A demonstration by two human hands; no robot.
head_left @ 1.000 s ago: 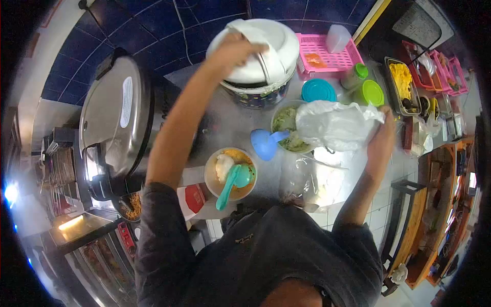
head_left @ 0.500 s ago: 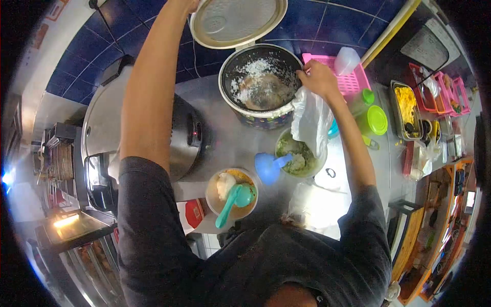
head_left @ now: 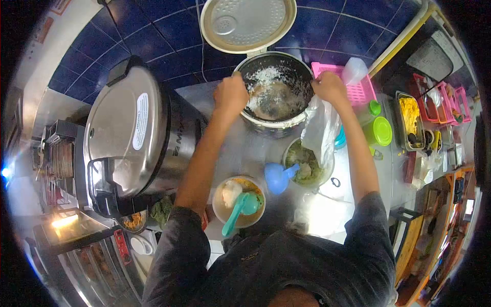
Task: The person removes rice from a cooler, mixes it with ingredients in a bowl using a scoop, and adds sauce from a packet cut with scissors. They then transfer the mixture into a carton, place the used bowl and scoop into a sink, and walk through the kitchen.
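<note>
An open rice cooker (head_left: 279, 124) stands at the back of the counter, its inner pot (head_left: 276, 102) dark with white rice stuck to the walls and bottom. My left hand (head_left: 231, 95) is closed on the left side of the pot's rim. On the opposite side, my right hand (head_left: 330, 88) grips the rim, with a clear plastic bag (head_left: 321, 128) hanging below it. The raised lid (head_left: 249, 23) leans back behind the pot. Nearer to me are a tub of green food (head_left: 309, 171), a blue scoop (head_left: 277, 177) and a tub with a teal spoon (head_left: 239, 210).
A large steel cooker (head_left: 123, 133) fills the left side. To the right are a pink basket (head_left: 360, 92), a green-lidded container (head_left: 379, 131) and a tray of yellow food (head_left: 409, 115). Blue tiles (head_left: 327, 25) cover the wall behind.
My left hand has come down from the raised lid to the pot's left rim. My right hand remains at the right rim. The view has shifted slightly.
</note>
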